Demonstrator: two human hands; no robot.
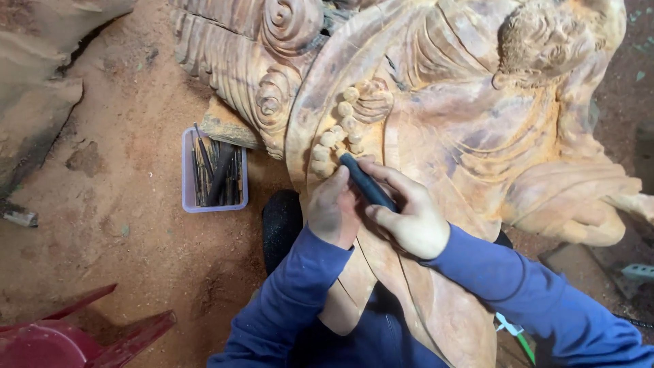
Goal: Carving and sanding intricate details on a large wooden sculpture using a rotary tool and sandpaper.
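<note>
A large reddish-brown wooden sculpture [470, 109] with carved robes, scrolls and a string of round beads [337, 129] lies across the middle. My right hand [409, 215] grips a dark, pen-like carving tool [366, 182] whose tip rests by the lowest beads. My left hand [330, 208] presses on the wood just left of the tool, fingers curled beside its tip. Both arms wear blue sleeves.
A small clear plastic tray [185, 170] of several dark chisels sits on the sawdust-covered floor to the left. A red plastic stool [75, 334] is at the lower left. A wooden block [225, 126] props the sculpture. Rough wood lies at the upper left.
</note>
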